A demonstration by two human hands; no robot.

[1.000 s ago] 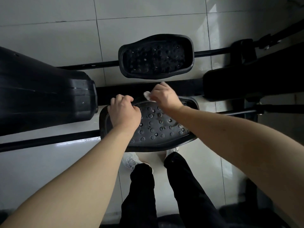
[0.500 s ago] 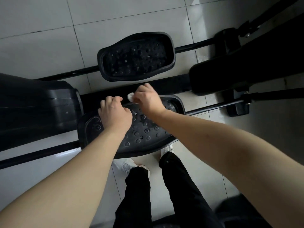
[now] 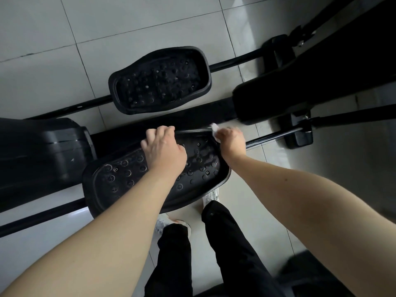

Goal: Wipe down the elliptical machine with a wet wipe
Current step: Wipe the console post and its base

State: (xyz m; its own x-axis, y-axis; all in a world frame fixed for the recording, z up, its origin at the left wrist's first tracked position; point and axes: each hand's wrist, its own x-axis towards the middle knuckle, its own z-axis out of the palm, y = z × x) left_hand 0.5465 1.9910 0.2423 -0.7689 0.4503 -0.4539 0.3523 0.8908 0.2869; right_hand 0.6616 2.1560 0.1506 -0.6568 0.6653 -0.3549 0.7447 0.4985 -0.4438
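The near black studded foot pedal (image 3: 120,181) of the elliptical lies below me, its surface shining wet. My left hand (image 3: 164,150) grips the pedal's far rim with curled fingers. My right hand (image 3: 231,140) holds a small white wet wipe (image 3: 214,127) against the pedal's far right corner; most of the wipe is hidden inside the fingers. The second pedal (image 3: 159,81) sits farther away, untouched by either hand.
The black flywheel housing (image 3: 38,155) bulks at the left. A black frame beam (image 3: 321,78) and crank bars (image 3: 276,135) cross at the right. Grey floor tiles (image 3: 128,20) surround the machine. My legs and white shoes (image 3: 171,224) stand just behind the near pedal.
My right hand has slid the wipe along the far rim to the pedal's right corner. My left hand keeps its grip on the rim. The view has tilted.
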